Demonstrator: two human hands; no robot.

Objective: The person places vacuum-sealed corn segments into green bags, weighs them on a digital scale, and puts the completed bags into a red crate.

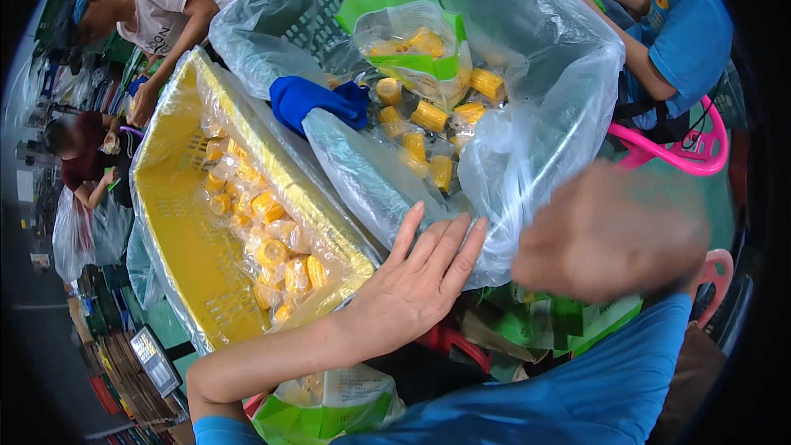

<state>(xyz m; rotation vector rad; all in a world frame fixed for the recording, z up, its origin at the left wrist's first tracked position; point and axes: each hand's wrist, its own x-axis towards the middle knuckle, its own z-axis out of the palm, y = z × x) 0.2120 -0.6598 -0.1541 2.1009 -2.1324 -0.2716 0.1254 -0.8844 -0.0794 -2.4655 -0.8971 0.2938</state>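
My left hand [426,266] lies with its fingers apart on the near rim of a large crate [544,6] lined with clear plastic. To its right my right hand [609,232] is blurred by motion near the crate's near right corner; whether it holds anything is unclear. Inside the crate are several wrapped corn cob pieces [429,115] and a green and clear printed bag [401,31] with corn in it. A blue cloth [318,102] hangs over the crate's left rim. At my lap sits another green and clear bag [334,408], its top partly hidden by my left forearm.
On the left stands a yellow crate [179,198] lined with plastic, holding several wrapped corn pieces [269,207]. Green bags [544,321] lie below my right hand. Pink chairs [704,148] are at right. Three other people work around: two at left, one at upper right.
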